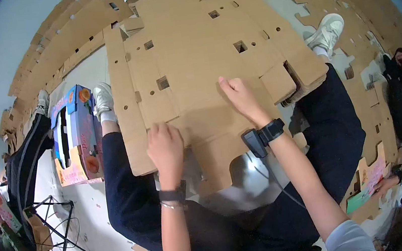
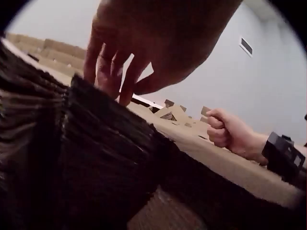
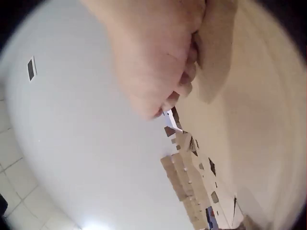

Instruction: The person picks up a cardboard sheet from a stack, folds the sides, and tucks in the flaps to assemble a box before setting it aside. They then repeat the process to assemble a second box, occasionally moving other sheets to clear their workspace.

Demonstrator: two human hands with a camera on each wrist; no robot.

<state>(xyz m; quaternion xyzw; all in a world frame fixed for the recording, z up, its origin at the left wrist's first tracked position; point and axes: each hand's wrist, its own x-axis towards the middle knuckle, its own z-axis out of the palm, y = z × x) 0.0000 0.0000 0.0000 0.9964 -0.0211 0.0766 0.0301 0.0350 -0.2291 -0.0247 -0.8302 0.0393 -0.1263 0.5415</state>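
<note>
A thick stack of flat brown cardboard sheets [image 1: 194, 75], cut with square slots and round holes, lies between the person's legs. Over its near left part is the left hand [image 1: 166, 148]; in the left wrist view its fingers [image 2: 115, 72] point loosely down at the top sheet, with nothing held. Dark layered edges of the stack [image 2: 105, 139] fill the lower part of that view. The right hand [image 1: 240, 97] is curled into a fist at the middle right of the top sheet, thumb outward. From the right wrist view, this fist [image 3: 153, 62] is close against the cardboard, holding nothing visible.
A blue and pink printed box [image 1: 78, 134] stands on the floor at left, near a black wire frame [image 1: 64, 240]. More cardboard [image 1: 363, 48] is spread at right and along the back. Other people sit at both sides, one hand [image 1: 389, 183] by a printed piece.
</note>
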